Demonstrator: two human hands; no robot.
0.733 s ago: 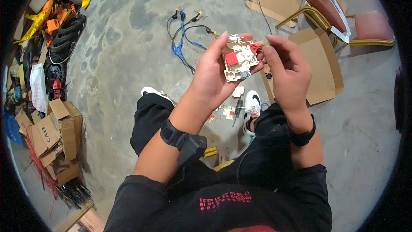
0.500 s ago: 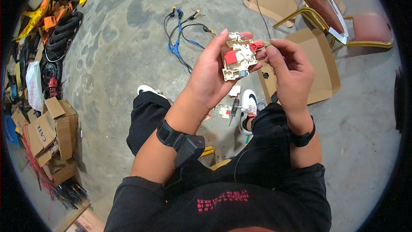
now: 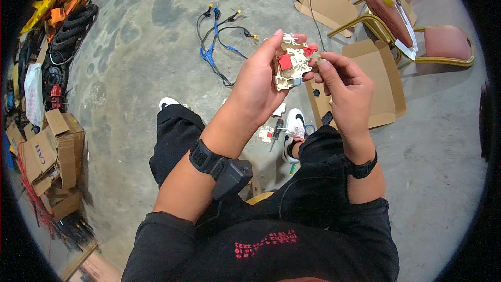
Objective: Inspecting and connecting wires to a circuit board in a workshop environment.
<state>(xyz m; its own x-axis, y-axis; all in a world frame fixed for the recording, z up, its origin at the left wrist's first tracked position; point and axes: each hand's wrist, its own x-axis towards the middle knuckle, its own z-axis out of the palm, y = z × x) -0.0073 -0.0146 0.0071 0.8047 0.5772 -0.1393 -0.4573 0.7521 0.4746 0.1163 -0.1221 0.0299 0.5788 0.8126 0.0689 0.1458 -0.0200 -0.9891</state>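
In my left hand (image 3: 257,84) lies an opened cream plastic mechanism housing (image 3: 293,68), with a red block, a red lever-like piece at its upper right and a grey block along its lower edge. My thumb presses its left side while the fingers support it from behind. Just right of the housing, my right hand (image 3: 348,86) pinches a small pale part (image 3: 318,60) between thumb and forefinger; its exact kind is too small to tell. On the floor below are a screwdriver (image 3: 276,133) and another cream-and-red piece (image 3: 266,134).
A cable harness (image 3: 210,52) with blue wrapping lies ahead. Flat open cardboard boxes (image 3: 381,83) and pink-seated chairs (image 3: 448,42) are at the right. Along the left stand a torn carton (image 3: 69,146), a white bag (image 3: 34,94) and piled black and orange parts.
My right hand has shifted slightly left and down, its pinched part now close to the housing's right edge. The housing stays in my left hand. The whole view has shifted a little.
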